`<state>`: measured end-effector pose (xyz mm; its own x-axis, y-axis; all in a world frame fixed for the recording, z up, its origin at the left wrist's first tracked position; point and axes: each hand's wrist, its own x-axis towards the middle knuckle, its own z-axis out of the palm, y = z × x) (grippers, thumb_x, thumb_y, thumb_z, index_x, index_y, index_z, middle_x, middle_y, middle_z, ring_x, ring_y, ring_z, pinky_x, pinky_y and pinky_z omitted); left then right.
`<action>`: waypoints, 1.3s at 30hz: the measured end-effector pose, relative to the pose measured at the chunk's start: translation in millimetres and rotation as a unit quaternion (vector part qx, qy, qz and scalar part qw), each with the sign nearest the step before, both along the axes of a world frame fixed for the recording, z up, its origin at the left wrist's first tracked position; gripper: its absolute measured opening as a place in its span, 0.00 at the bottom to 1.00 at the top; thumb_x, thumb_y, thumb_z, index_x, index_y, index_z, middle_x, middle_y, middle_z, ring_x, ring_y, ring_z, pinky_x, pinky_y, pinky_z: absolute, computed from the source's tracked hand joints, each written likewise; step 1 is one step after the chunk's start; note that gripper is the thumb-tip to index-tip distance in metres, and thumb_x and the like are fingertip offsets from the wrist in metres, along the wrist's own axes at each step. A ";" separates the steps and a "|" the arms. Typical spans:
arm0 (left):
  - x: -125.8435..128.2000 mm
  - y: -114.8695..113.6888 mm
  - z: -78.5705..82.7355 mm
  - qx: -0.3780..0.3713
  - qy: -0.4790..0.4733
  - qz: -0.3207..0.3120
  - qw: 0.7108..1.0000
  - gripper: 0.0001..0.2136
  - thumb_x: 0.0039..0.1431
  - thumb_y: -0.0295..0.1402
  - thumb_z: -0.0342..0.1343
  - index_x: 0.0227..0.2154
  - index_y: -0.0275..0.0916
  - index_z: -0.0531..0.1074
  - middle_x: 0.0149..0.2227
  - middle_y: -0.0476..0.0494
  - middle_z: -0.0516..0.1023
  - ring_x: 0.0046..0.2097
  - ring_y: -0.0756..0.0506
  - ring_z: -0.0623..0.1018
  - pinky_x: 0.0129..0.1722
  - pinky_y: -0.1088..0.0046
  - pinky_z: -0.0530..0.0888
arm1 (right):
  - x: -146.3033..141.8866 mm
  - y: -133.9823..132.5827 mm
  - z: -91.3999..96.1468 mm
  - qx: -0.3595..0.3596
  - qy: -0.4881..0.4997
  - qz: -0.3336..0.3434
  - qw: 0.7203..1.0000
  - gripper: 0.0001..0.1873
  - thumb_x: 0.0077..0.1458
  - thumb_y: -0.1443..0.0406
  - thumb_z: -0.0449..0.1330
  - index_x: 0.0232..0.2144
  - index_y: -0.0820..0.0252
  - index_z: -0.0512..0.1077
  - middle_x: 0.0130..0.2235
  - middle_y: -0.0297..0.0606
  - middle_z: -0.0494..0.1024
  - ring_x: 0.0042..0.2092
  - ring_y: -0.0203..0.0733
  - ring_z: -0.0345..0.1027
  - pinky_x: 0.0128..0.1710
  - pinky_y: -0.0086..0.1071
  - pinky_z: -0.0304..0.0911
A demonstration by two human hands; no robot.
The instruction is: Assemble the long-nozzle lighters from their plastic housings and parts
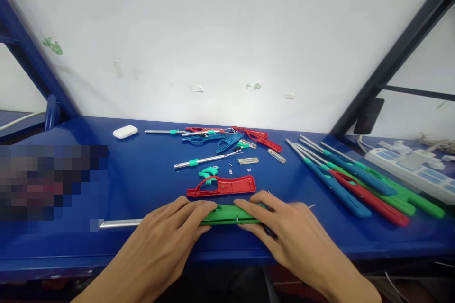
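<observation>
Both my hands press on a green plastic lighter body (227,214) lying at the front edge of the blue table (142,180). My left hand (174,229) grips its left end, where a metal tube (121,223) sticks out to the left. My right hand (284,227) holds its right end, fingers curled over it. Just behind it lies a red half shell (223,186) with a small teal trigger piece (208,172).
Loose red, blue and teal lighter parts and metal tubes (220,139) lie mid-table. Several finished long lighters (355,184) lie in a row at the right. A white earbud case (125,131) sits back left, a power strip (412,170) far right. A blurred patch covers the left.
</observation>
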<state>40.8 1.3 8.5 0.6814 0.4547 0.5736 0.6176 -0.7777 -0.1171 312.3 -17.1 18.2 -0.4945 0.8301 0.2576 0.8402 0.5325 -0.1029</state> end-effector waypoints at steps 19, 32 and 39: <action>-7.7 6.8 2.4 -0.012 -0.062 -0.039 0.997 0.09 0.78 0.29 0.49 0.51 0.35 0.74 0.44 0.46 0.83 0.41 0.44 0.78 0.49 0.62 0.66 | 1.6 -3.7 6.1 -0.051 0.065 -0.016 0.996 0.15 0.74 0.57 0.56 0.59 0.39 0.73 0.51 0.33 0.79 0.43 0.46 0.81 0.36 0.38 0.71; -10.0 6.8 -4.5 -0.064 -0.097 -0.016 0.993 0.07 0.76 0.28 0.52 0.51 0.40 0.74 0.43 0.48 0.82 0.41 0.45 0.78 0.48 0.63 0.67 | 64.9 19.7 5.5 0.009 0.146 -0.064 0.987 0.18 0.76 0.62 0.48 0.51 0.48 0.78 0.46 0.41 0.73 0.45 0.45 0.74 0.47 0.39 0.72; -11.0 7.0 -5.7 -0.085 -0.060 -0.016 0.994 0.08 0.77 0.30 0.52 0.52 0.42 0.73 0.44 0.48 0.82 0.42 0.43 0.76 0.47 0.62 0.66 | 76.9 38.9 -10.3 0.073 0.108 -0.033 0.991 0.14 0.72 0.66 0.56 0.45 0.52 0.83 0.48 0.42 0.83 0.51 0.52 0.75 0.54 0.51 0.70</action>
<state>29.9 8.4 2.8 0.6291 0.5313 0.5675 0.5933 -0.7998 0.0911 389.2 21.8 7.9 -0.3607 0.8049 0.4712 0.8408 0.4992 -0.2092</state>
